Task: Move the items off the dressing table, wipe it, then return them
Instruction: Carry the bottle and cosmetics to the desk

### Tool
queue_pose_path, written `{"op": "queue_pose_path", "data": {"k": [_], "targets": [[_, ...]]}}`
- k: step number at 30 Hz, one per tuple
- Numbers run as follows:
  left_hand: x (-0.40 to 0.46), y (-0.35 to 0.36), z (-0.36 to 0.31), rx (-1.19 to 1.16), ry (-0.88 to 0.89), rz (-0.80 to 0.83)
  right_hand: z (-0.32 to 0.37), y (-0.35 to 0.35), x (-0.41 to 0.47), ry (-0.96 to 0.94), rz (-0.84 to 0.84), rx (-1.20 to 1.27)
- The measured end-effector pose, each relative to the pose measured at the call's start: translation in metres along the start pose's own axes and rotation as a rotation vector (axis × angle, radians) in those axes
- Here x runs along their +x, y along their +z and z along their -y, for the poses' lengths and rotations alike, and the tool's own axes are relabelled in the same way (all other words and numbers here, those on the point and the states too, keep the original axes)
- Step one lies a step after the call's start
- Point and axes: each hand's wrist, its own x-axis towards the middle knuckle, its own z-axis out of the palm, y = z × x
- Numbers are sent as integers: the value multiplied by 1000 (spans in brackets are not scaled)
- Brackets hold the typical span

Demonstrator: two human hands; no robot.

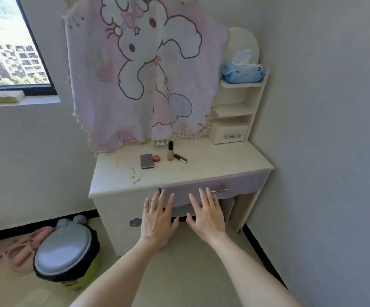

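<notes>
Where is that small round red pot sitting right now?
In the head view, the small red pot sits on the dressing table top, towards the back, between the flat compact on its left and the upright bottle on its right.

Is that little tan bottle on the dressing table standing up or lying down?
Standing upright. The tan bottle rests on its base with its dark cap on top, on the dressing table; the lipstick tube beside it lies flat.

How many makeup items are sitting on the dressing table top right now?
4, clustered mid-back of the tabletop: a flat compact, a small red pot, an upright bottle and a tube lying down. None seems hidden.
</notes>
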Motion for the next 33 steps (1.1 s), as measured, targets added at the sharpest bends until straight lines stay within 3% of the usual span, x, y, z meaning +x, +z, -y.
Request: {"op": "queue_pose_path", "data": {"k": [6,11,20,24,33], "targets": [[103,32,5,-47,-136,93,-39,32,115,-180,39,-17],[169,51,23,2,-211,36,-49,55,199,-254,54,-27],[294,97,74,-44,-243,108,-59,112,328,-187,137,-12],[339,123,94,-189,-247,90,-67,139,367,-152,184,0],[406,161,96,-845,-505,-11,-65,186,432,-64,214,59]]}}
